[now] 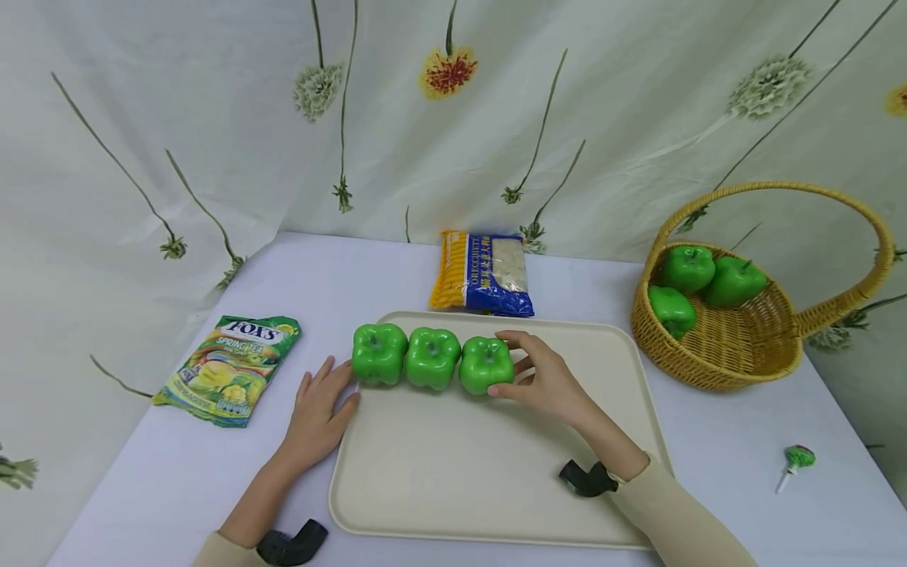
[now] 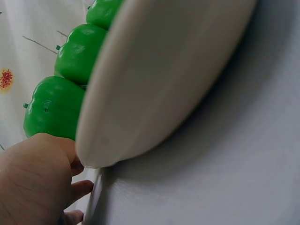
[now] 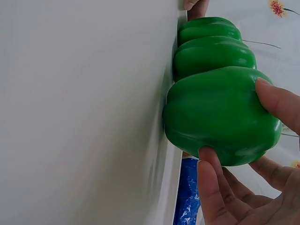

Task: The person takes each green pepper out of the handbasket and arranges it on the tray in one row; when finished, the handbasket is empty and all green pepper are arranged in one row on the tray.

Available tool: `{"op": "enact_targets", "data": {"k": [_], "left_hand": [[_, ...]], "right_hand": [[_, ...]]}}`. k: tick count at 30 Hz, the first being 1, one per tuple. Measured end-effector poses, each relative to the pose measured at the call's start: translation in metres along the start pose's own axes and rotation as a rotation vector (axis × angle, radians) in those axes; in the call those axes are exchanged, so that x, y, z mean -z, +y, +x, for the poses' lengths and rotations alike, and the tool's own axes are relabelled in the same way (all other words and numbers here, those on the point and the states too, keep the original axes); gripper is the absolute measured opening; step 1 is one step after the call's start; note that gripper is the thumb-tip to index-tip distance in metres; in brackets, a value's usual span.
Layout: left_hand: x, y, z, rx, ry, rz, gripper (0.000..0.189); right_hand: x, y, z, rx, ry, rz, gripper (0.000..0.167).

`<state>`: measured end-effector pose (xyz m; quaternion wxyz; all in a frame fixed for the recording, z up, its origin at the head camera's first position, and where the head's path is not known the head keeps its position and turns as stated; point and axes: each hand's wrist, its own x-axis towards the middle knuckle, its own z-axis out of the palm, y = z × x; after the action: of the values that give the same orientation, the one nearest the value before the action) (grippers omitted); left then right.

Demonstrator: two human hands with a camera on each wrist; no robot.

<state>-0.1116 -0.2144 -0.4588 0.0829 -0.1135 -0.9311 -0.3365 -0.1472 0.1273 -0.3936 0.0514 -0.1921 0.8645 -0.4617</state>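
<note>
Three green bell peppers stand in a row along the back left of a beige tray [image 1: 453, 480]. My right hand [image 1: 546, 382] holds the rightmost bell pepper [image 1: 486, 365], thumb at its front and fingers at its back and right side. In the right wrist view that bell pepper [image 3: 218, 115] sits on the tray, against the middle one [image 3: 211, 56]. My left hand [image 1: 319, 413] rests at the tray's left rim, fingers relaxed, with the fingertips beside the leftmost bell pepper [image 1: 379, 354]. The left wrist view shows this hand [image 2: 40, 180] by the tray's edge.
At the right stands a wicker basket [image 1: 716, 370] with a tall handle, holding three more green peppers [image 1: 687, 269]. A pasta bag [image 1: 489, 272] lies behind the tray, a Fox's candy bag [image 1: 230, 370] to the left, and a lollipop [image 1: 799, 457] at the right.
</note>
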Motion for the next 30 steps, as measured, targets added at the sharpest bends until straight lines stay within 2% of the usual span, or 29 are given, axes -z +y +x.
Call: {"op": "enact_targets", "data": {"k": [10,18,22,26,30], "left_hand": [[0.002,0.004,0.000,-0.001,0.001,0.007,0.048],[0.002,0.005,0.000,0.004,-0.008,0.004,0.049],[0.002,0.005,0.001,0.002,-0.010,0.002,0.048],[0.003,0.005,0.000,-0.001,-0.009,0.000,0.048],[0.003,0.006,-0.001,0.000,-0.005,-0.005,0.048]], "right_hand": [[0.001,0.004,0.001,0.012,-0.003,0.023,0.077],[0.008,0.002,-0.002,-0.007,-0.019,-0.002,0.081],[0.020,0.000,-0.006,-0.017,-0.027,-0.020,0.081],[0.039,0.003,-0.010,0.014,-0.022,-0.045,0.077],[0.063,0.012,-0.015,0.067,0.036,-0.076,0.072]]}}
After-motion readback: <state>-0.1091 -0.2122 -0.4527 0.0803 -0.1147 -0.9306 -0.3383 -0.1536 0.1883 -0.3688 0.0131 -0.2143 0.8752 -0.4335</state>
